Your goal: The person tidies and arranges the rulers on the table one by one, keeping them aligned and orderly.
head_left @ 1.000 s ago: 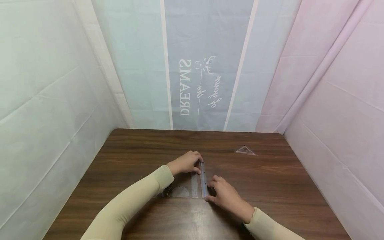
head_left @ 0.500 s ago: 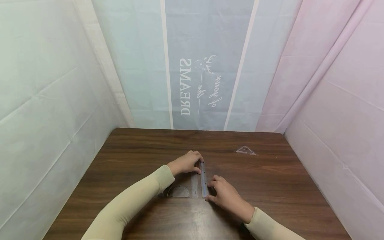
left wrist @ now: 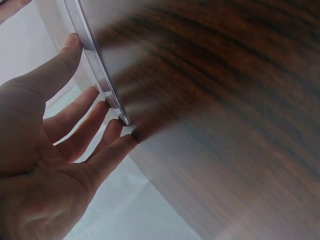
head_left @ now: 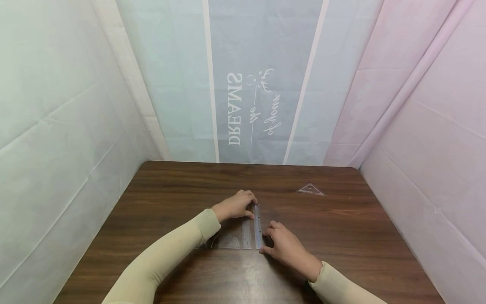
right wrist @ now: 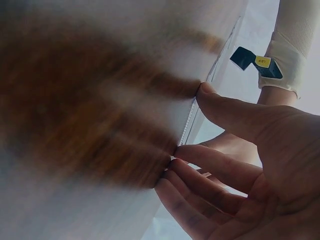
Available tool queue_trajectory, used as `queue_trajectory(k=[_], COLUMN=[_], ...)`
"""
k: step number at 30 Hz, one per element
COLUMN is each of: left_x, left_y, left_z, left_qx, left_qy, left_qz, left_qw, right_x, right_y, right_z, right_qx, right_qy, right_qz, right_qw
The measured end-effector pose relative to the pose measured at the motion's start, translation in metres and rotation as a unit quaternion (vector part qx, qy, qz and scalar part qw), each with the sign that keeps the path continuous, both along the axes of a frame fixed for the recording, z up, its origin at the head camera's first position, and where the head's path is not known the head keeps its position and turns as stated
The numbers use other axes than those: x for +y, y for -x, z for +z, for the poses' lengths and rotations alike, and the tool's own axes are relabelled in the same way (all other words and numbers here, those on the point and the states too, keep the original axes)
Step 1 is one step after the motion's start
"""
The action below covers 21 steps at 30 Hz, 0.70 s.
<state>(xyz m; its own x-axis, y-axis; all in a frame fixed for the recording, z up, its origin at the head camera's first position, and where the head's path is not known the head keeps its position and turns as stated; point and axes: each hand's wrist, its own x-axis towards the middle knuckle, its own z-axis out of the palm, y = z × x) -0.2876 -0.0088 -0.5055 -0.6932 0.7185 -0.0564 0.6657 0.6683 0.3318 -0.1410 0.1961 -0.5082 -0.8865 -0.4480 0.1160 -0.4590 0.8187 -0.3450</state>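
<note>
Two clear rulers lie side by side on the dark wood table. My left hand (head_left: 235,205) reaches over the far part of the left ruler (head_left: 247,236). Its fingertips touch the far end of the right ruler (head_left: 257,230), and the thumb sits at that ruler's left edge. In the left wrist view the fingers stand spread along the ruler (left wrist: 87,47). My right hand (head_left: 284,245) is at the right ruler's near right side, thumb by the near corner. In the right wrist view its fingertips line the edge of the ruler (right wrist: 187,125).
A clear protractor (head_left: 226,242) lies flat left of the rulers, partly behind the left sleeve (head_left: 171,253). At the back right is a clear set square (head_left: 311,189). Fabric hangs around the table (head_left: 341,228). A black device (right wrist: 257,62) is strapped to the left wrist.
Both hands and the rulers stay in nearly the same places. The head view has tilted very slightly.
</note>
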Motion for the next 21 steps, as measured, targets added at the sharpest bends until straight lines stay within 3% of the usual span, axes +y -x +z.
queue_trajectory(k=[21], left_x=[0.0001], left_y=[-0.0025], left_z=[0.0069], left_qx=[-0.008], left_qy=[-0.006], left_qz=[-0.001], left_qw=[0.9999], right_x=[0.0046], right_y=[0.0014], right_z=[0.0047], right_qx=[-0.011], right_qy=[0.006], right_qz=[0.012], right_qw=[0.9998])
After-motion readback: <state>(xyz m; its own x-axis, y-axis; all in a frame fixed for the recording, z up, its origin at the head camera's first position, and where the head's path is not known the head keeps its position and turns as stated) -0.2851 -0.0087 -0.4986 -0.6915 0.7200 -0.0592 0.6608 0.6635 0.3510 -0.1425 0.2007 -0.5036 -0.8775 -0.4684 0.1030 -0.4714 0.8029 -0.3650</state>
